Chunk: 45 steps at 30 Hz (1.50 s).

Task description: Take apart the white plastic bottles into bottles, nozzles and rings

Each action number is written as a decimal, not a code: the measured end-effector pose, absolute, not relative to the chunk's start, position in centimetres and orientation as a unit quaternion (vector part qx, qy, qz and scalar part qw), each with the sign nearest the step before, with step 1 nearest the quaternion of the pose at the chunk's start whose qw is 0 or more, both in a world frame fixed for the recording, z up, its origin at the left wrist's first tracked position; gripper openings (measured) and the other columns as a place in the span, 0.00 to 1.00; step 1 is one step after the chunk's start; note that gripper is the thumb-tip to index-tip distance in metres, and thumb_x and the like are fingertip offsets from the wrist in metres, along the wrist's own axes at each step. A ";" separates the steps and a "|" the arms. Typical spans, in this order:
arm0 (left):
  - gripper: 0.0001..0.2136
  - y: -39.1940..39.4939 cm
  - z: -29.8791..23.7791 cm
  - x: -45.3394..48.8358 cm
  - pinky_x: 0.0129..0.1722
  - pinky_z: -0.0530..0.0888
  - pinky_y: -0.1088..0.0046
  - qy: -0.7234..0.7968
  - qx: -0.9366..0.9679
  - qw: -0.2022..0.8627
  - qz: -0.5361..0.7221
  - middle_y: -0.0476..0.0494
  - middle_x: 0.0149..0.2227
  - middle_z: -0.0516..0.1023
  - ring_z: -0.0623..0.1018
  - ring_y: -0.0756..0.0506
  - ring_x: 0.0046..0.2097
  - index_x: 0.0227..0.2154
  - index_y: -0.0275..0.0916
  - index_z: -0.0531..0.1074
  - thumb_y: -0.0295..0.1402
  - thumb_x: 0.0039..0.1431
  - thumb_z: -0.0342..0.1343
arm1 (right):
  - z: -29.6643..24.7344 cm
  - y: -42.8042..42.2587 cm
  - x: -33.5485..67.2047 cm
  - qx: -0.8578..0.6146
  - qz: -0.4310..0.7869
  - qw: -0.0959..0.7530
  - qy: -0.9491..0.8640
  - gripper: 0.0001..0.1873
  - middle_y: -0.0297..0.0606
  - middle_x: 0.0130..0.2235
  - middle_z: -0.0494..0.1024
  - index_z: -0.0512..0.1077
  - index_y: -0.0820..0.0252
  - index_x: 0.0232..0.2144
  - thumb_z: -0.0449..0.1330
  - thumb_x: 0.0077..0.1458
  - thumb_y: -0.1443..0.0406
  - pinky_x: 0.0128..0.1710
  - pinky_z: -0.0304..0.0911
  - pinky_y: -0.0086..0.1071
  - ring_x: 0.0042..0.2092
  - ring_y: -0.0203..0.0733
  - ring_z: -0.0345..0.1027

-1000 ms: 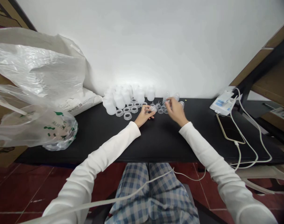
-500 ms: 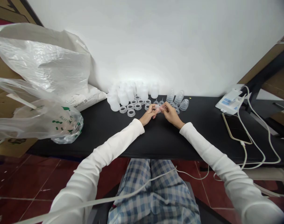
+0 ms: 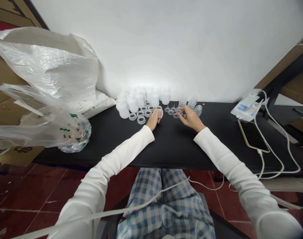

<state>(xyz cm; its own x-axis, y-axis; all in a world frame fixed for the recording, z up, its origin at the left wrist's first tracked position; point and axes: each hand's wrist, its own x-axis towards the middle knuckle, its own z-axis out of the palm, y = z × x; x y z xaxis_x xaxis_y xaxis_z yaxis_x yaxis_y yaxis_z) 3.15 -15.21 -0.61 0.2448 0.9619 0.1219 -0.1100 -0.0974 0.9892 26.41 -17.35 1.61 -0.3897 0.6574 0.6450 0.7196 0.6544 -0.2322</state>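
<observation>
My left hand (image 3: 154,120) is closed around a translucent bottle collar ring (image 3: 160,114), partly hidden by the fingers. To the right, my right hand (image 3: 192,119) has thumb and fingers apart at a group of clear teats (image 3: 170,112); I cannot tell whether they touch one. Left of my left hand lie several loose collar rings (image 3: 141,120) on the black table (image 3: 166,149). Behind them stand several frosted white bottles (image 3: 133,104). Several clear domed caps (image 3: 192,102) stand beyond my right hand, one of them lying tilted.
On the left are a large white plastic sack (image 3: 64,73) and a clear bag with green print (image 3: 71,132). A phone (image 3: 253,135) with a white cable (image 3: 273,149) and a white-blue packet (image 3: 245,108) lie at right. The white wall (image 3: 166,49) borders the table's back.
My hands have parted from the piece they held together. The left keeps a ring and has moved slightly left; the right has moved right to the teats. The view has shifted slightly.
</observation>
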 end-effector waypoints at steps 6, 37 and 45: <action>0.16 -15.2 -1.7 2.6 0.45 0.71 0.69 0.383 0.744 0.389 0.385 0.46 0.40 0.72 0.72 0.49 0.40 0.44 0.39 0.64 0.31 0.55 0.62 | 1.9 -17.6 26.5 -0.412 -0.013 0.250 -0.876 0.11 0.44 0.38 0.77 0.69 0.60 0.43 0.54 0.58 0.66 0.44 0.63 0.40 0.39 0.48 0.70; 0.16 -17.9 0.7 3.3 0.55 0.68 0.53 0.614 0.742 -0.030 0.266 0.24 0.60 0.67 0.72 0.31 0.56 0.49 0.30 0.67 0.25 0.57 0.51 | 1.1 -18.0 24.0 -0.447 -0.174 0.244 -0.843 0.12 0.46 0.41 0.74 0.73 0.59 0.33 0.51 0.58 0.75 0.43 0.52 0.39 0.42 0.48 0.62; 0.16 -16.9 -1.4 3.9 0.58 0.69 0.56 0.387 0.891 0.053 0.231 0.30 0.53 0.72 0.73 0.38 0.55 0.50 0.32 0.68 0.23 0.62 0.43 | 0.4 -18.8 21.6 -0.407 0.090 0.168 -0.894 0.13 0.35 0.26 0.69 0.64 0.57 0.21 0.50 0.52 0.75 0.33 0.52 0.30 0.30 0.37 0.60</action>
